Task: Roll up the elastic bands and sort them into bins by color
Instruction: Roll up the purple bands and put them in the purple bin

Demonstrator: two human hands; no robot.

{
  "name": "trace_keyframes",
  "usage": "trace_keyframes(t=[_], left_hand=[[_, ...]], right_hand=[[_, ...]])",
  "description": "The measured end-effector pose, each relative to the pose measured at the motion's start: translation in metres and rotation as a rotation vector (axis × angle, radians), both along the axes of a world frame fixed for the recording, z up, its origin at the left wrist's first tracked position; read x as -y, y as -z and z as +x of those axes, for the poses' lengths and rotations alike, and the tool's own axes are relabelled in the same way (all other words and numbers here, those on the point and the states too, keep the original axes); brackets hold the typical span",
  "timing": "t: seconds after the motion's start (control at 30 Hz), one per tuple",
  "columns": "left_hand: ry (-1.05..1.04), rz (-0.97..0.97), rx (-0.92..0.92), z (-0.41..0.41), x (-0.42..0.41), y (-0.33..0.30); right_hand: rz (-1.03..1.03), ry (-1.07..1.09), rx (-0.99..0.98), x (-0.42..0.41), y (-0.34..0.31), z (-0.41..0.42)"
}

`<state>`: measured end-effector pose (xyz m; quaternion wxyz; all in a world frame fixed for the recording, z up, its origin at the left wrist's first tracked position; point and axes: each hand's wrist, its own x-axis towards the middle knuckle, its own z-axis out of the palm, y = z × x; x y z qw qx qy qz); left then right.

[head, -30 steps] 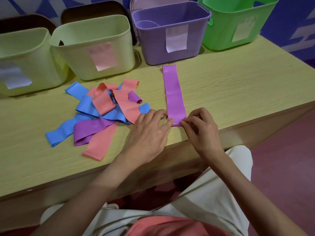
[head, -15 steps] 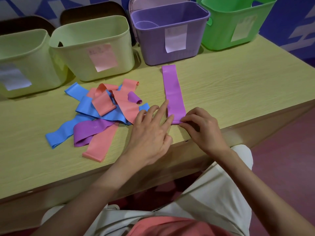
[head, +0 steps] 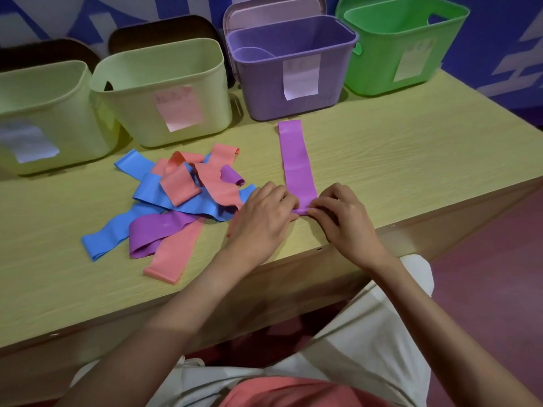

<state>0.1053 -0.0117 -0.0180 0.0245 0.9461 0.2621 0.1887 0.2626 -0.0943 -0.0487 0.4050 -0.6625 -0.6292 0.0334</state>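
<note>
Head view, the only one. Person seated at a wood table (head: 382,160), both hands at the near end of a purple band (head: 296,163) laid flat and straight, running away toward the purple bin (head: 264,92). Left hand (head: 261,221) and right hand (head: 343,221) meet at that near end, fingers curled and pinching it; the band's edge bunches into a small fold between them. The fingertips of both hands are tucked under, so how far the roll has got is hard to make out.

Left of the hands, a loose pile (head: 182,198) of bands: blue, salmon and purple strips overlapping. The count cannot be told, as several lie under others. The left hand covers the pile's right edge.

Along the back, four bins. The far-left pale bin (head: 58,92) is cut off by the frame edge; beside it a second pale bin (head: 132,95), then the purple bin, then a green bin (head: 373,54). Each carries a paper label. The one on the second pale bin is pink with faint marks, unreadable; the others are washed out, no writing legible. A pale lid stands behind the purple bin, mostly hidden. Something curved shows inside the purple bin; cannot tell what.

Two dark chair backs (head: 164,29) show behind the pale bins.
</note>
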Motion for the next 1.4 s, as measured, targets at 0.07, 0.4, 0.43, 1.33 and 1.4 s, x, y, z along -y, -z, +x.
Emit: trace_keyframes(t=[0.07, 0.4, 0.43, 1.33, 1.4], left_hand=[[-0.021, 0.059, -0.059, 0.003, 0.0, 0.0], [-0.102, -0.363, 0.248, -0.016, 0.007, -0.037], [-0.115, -0.431, 0.282, -0.019, 0.008, -0.041], [0.09, -0.927, 0.607, -0.062, 0.017, -0.095], [0.061, -0.816, 0.618, -0.06, 0.017, -0.094]], right_hand=[[-0.031, 0.011, 0.006, -0.002, 0.001, -0.001], [0.055, -0.104, -0.469, 0.012, -0.03, -0.023], [0.073, -0.111, -0.489, 0.014, -0.033, -0.026], [0.279, -0.232, -0.27, 0.008, -0.094, -0.048], [0.296, -0.245, -0.284, 0.006, -0.097, -0.051]])
